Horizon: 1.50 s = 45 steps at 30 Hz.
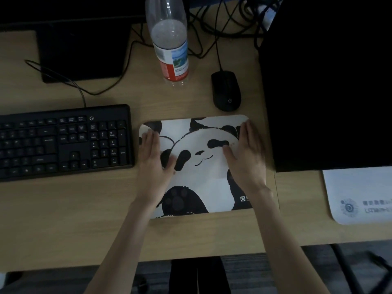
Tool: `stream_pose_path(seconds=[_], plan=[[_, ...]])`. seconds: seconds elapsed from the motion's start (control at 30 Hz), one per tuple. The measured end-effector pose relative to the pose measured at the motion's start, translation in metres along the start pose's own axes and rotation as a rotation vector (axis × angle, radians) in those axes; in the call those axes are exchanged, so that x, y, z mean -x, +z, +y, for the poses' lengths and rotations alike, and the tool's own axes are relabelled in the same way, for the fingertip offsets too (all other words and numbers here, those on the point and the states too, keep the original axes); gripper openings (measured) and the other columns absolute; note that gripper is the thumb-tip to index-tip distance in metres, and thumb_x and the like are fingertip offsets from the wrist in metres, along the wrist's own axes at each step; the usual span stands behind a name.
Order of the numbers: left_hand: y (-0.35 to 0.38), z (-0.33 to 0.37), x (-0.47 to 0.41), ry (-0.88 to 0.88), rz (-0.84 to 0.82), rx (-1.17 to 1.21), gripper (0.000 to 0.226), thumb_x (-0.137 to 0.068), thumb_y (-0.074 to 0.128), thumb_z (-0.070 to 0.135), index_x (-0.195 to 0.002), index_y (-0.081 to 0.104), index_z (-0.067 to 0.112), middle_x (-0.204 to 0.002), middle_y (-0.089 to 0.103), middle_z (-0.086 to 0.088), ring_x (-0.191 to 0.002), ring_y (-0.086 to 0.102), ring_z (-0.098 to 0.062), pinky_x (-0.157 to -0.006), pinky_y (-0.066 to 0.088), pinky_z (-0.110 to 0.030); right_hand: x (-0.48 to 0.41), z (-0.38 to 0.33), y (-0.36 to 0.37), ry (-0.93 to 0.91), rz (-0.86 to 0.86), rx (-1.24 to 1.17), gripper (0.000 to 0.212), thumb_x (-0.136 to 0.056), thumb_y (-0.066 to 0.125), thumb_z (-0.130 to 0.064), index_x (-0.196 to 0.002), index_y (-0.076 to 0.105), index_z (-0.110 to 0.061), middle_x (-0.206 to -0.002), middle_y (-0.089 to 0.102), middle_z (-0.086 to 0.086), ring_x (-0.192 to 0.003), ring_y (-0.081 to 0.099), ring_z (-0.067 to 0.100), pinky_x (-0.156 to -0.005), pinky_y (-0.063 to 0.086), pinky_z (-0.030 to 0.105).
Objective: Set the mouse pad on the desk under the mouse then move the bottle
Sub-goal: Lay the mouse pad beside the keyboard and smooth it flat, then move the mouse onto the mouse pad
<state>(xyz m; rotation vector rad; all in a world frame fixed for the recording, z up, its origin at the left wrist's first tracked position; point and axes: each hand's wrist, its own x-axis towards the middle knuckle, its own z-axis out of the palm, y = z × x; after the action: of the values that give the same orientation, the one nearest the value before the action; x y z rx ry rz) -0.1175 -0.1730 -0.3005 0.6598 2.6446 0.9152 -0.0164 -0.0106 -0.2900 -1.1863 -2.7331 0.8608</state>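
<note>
A white mouse pad with a black panda print lies flat on the wooden desk, to the right of the keyboard. My left hand rests palm down on its left side, fingers spread. My right hand presses flat on its right side. Neither hand holds anything. A black wired mouse sits on the bare desk just beyond the pad's far right corner. A clear plastic bottle with a red and white label stands behind the pad, left of the mouse.
A black keyboard lies at the left. A monitor base stands behind it, with tangled cables at the back. A dark computer tower fills the right. A second white pad lies at the right front.
</note>
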Motion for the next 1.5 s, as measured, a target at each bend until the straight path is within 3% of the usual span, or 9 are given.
stream_pose_path(seconds=[0.4,0.47,0.7,0.93,1.0,1.1,1.17,1.4,1.5], plan=[[-0.008,-0.029,0.078,0.043,-0.009,-0.176,0.069,-0.087,0.051,0.034,-0.142,0.024,0.001,-0.151,0.022,-0.011,-0.140,0.018,-0.022,-0.117,0.013,-0.031,0.082,0.029,0.006,0.036,0.037,0.130,0.061,-0.092,0.037,-0.034,-0.143,0.013,-0.011,-0.153,0.022,0.011,-0.142,0.012,0.025,-0.112,-0.001,0.032],[-0.009,-0.036,0.090,0.056,-0.004,-0.193,0.069,-0.086,0.042,0.040,-0.141,0.026,0.002,-0.148,0.022,-0.006,-0.138,0.022,-0.024,-0.115,0.006,-0.020,0.095,0.035,0.005,0.033,0.043,0.131,0.060,-0.090,0.033,-0.035,-0.142,0.016,-0.012,-0.152,0.025,0.010,-0.142,0.012,0.022,-0.112,0.003,0.033],[-0.009,-0.036,0.118,0.072,0.064,-0.163,0.058,-0.085,0.044,0.028,-0.131,0.041,-0.006,-0.139,0.042,-0.017,-0.131,0.029,-0.020,-0.115,0.005,-0.018,0.126,0.051,0.007,0.017,0.091,0.157,0.057,-0.086,0.036,-0.034,-0.137,0.029,-0.008,-0.143,0.041,0.014,-0.133,0.018,0.020,-0.108,0.023,0.044],[-0.015,-0.026,0.115,-0.004,0.103,-0.106,0.046,-0.085,0.047,0.025,-0.120,0.054,-0.003,-0.127,0.056,-0.023,-0.130,0.034,-0.022,-0.113,0.021,-0.036,0.131,0.039,-0.002,-0.005,0.129,0.011,0.054,-0.085,0.036,-0.033,-0.132,0.036,-0.008,-0.139,0.043,0.016,-0.132,0.023,0.021,-0.106,0.027,0.043],[-0.020,-0.006,0.100,-0.053,0.098,0.028,0.039,-0.088,0.052,0.016,-0.124,0.052,0.001,-0.133,0.051,-0.017,-0.132,0.034,-0.018,-0.112,0.027,-0.033,0.118,0.025,-0.012,-0.074,0.147,-0.049,0.051,-0.085,0.038,-0.033,-0.131,0.035,-0.012,-0.138,0.040,0.009,-0.130,0.028,0.022,-0.105,0.034,0.044],[-0.029,0.030,0.066,-0.096,0.123,0.237,0.037,-0.089,0.050,0.007,-0.126,0.052,0.009,-0.131,0.048,0.000,-0.123,0.039,-0.005,-0.101,0.028,-0.003,0.086,-0.004,-0.031,-0.168,0.169,-0.122,0.048,-0.084,0.038,-0.030,-0.129,0.038,-0.014,-0.134,0.043,0.008,-0.123,0.033,0.018,-0.101,0.038,0.039],[-0.032,0.056,0.041,-0.198,0.097,0.422,0.034,-0.091,0.048,0.011,-0.125,0.052,0.015,-0.125,0.050,0.010,-0.114,0.044,0.004,-0.092,0.028,0.004,0.060,-0.022,-0.044,-0.211,0.208,-0.133,0.045,-0.085,0.042,-0.025,-0.129,0.041,-0.012,-0.133,0.048,0.014,-0.123,0.035,0.018,-0.100,0.035,0.034],[-0.026,0.121,-0.041,-0.750,-0.143,1.218,0.031,-0.092,0.043,0.007,-0.122,0.051,0.005,-0.110,0.059,-0.005,-0.099,0.054,-0.016,-0.094,0.035,-0.025,-0.050,-0.064,-0.076,-0.224,0.105,-0.116,0.044,-0.087,0.049,-0.018,-0.130,0.041,-0.013,-0.136,0.044,0.011,-0.126,0.036,0.026,-0.104,0.033,0.038],[-0.022,0.137,-0.065,-1.005,-0.288,1.496,0.015,-0.093,0.039,0.006,-0.091,0.054,0.000,-0.084,0.053,-0.012,-0.076,0.051,-0.022,-0.084,0.038,-0.033,-0.086,-0.072,-0.076,-0.210,0.029,-0.053,0.041,-0.085,0.050,-0.016,-0.126,0.044,-0.008,-0.134,0.045,0.015,-0.123,0.039,0.031,-0.101,0.033,0.039]])
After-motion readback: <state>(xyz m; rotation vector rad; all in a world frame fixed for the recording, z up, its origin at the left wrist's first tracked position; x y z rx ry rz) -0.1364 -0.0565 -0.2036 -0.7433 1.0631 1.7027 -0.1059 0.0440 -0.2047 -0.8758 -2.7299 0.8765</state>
